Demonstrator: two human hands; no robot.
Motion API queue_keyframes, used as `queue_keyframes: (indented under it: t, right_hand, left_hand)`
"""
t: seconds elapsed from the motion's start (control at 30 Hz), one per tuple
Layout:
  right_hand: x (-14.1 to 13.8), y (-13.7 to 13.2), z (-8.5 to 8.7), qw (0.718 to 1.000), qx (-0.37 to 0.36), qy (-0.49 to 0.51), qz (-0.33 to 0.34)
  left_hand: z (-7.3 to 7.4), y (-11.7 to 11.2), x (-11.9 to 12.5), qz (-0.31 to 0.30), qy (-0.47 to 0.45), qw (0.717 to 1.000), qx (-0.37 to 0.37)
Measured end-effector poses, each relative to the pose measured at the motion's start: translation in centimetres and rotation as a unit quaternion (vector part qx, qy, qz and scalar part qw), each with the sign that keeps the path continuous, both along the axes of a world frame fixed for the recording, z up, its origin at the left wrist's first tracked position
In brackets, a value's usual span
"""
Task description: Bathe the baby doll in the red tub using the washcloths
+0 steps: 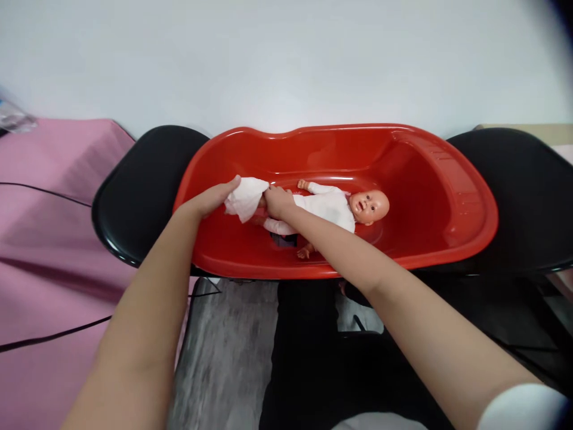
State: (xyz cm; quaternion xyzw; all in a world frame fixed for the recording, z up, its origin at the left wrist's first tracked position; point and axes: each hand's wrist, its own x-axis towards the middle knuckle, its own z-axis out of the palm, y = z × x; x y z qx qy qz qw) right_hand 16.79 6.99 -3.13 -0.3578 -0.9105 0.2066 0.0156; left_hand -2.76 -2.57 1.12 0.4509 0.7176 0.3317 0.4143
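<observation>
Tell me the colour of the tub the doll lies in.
Red tub, seen in the head view.

The tub (447,197) was a glossy, solid red all the way round, no pattern on it. Inside it, the doll (331,209) wore a plain white suit, its bare head a peachy tan. The cloth (245,197) bunched at the doll's feet was white too, unmarked. Both chairs (134,191) under the tub showed shiny black. Off to the side, the bed cover (45,239) was a flat pink, crossed by thin black cables (45,337). The floor (224,352) below ran streaky grey, and the wall (286,60) behind was pale, plain grey-white.
</observation>
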Motion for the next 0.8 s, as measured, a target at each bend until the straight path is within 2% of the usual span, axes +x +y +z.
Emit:
queue_keyframes:
  t: [0.13,0.2,0.3,0.37,0.43,0.5,0.57,0.7,0.8]
  right_hand:
    - [0.2,0.3,-0.1,1.000,0.023,0.008,0.014]
    - [0.4,0.6,-0.2,0.999,0.033,0.008,0.025]
    - [0.5,1.0,-0.3,0.998,0.055,0.013,0.039]
    - [0.7,1.0,-0.4,0.996,0.073,0.018,0.049]
    - [1.0,0.7,-0.5,0.994,0.083,0.023,0.066]
    - [1.1,0.5,-0.5,0.993,0.077,0.025,0.083]
    - [1.1,0.3,-0.4,0.995,0.055,0.028,0.084]
    - [0.8,0.9,-0.4,0.997,0.024,0.045,0.056]
    - [0.8,1.6,-0.8,0.998,0.016,0.049,0.033]
  left_hand:
    - [0.0,0.9,0.3,0.004,-0.074,0.997,0.011]
    - [-0.3,1.5,0.4,0.011,-0.038,0.999,0.018]
    - [-1.2,2.2,0.7,0.005,0.070,0.998,0.003]
    - [-1.8,2.5,0.9,-0.027,0.109,0.994,-0.002]
    - [-2.1,2.6,1.2,-0.080,0.109,0.991,-0.001]
    - [-2.0,2.6,1.6,-0.125,0.101,0.987,-0.012]
    - [-1.7,2.5,1.8,-0.141,0.101,0.985,-0.019]
    - [-1.6,2.1,1.3,-0.109,0.124,0.986,0.017]
    - [-1.9,1.8,0.7,-0.060,0.151,0.987,-0.021]
